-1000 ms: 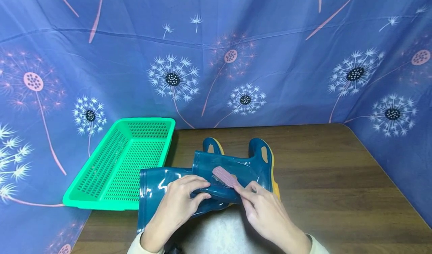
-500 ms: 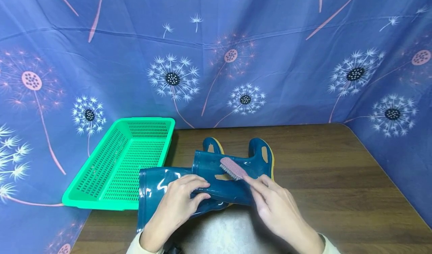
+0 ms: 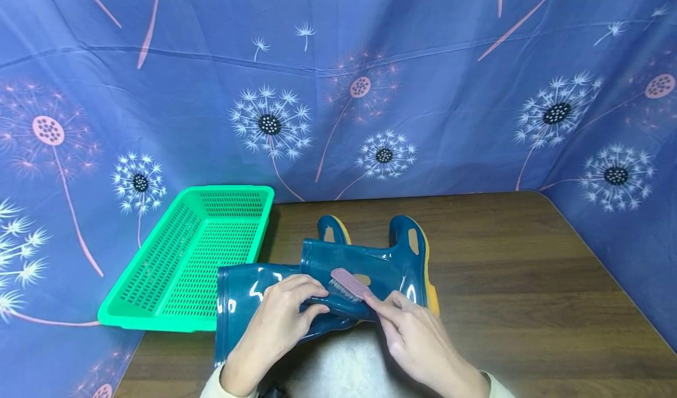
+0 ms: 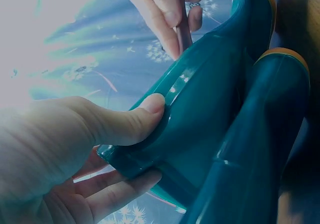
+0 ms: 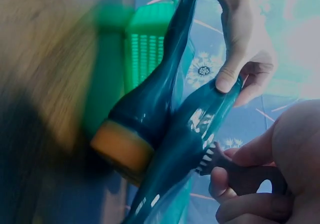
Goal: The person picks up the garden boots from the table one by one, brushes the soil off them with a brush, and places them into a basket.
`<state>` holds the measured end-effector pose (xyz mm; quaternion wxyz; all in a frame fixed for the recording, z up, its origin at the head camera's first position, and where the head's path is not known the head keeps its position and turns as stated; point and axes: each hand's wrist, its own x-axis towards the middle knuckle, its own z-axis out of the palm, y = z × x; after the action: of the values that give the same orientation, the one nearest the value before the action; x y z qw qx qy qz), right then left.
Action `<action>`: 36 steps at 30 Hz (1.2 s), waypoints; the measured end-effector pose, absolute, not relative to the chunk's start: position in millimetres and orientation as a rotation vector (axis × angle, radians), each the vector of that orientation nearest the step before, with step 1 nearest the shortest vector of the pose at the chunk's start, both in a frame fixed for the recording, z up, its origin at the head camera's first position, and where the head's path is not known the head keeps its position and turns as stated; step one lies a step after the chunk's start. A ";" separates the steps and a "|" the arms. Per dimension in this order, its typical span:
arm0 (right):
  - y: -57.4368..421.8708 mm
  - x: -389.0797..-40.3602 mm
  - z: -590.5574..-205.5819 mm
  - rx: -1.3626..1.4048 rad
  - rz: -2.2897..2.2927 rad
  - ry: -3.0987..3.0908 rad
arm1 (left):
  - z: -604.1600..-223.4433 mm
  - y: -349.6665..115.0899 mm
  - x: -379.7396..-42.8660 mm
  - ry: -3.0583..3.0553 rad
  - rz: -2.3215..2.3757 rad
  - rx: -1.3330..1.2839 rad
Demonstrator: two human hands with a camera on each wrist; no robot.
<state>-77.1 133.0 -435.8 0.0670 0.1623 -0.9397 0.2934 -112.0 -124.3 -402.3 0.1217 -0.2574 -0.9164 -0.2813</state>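
Note:
Two glossy teal rain boots with yellow soles lie on their sides, one partly over the other. My left hand [image 3: 282,310] pinches the shaft of the upper boot [image 3: 378,257] near its top opening, thumb on one face and fingers on the other, as the left wrist view shows. In my right hand [image 3: 415,333] is a pink scrub brush [image 3: 349,283], gripped by its handle. Its pale bristles touch the side of that boot's shaft, beside a tan patch. The lower boot [image 3: 240,304] lies under my left hand, partly covered by the upper one.
A green perforated plastic basket [image 3: 211,239] stands at the left, close to the lower boot's opening. The boots lie on a brown wooden table [image 3: 518,280]. Behind and beside it hangs a blue dandelion-print cloth [image 3: 449,121].
My right hand moved the brush right and away along the boot shaft, then back left to near its earlier place. The left hand and both boots have stayed nearly still.

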 end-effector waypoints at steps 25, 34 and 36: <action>126.2 -76.6 -433.9 0.532 0.861 -2.775 | -399.4 -121.8 -111.5 -2.684 -0.765 -0.779; 129.6 -80.3 -428.9 0.392 0.721 -2.907 | -402.1 -122.4 -111.7 -2.671 -0.757 -0.785; 133.5 -80.9 -426.6 0.373 0.699 -2.915 | -402.1 -122.2 -111.4 -2.677 -0.760 -0.780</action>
<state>-80.9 133.5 -426.6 0.0601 0.1233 -0.9632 0.2310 -111.4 -122.2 -402.1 0.1256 -0.2677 -0.9189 -0.2610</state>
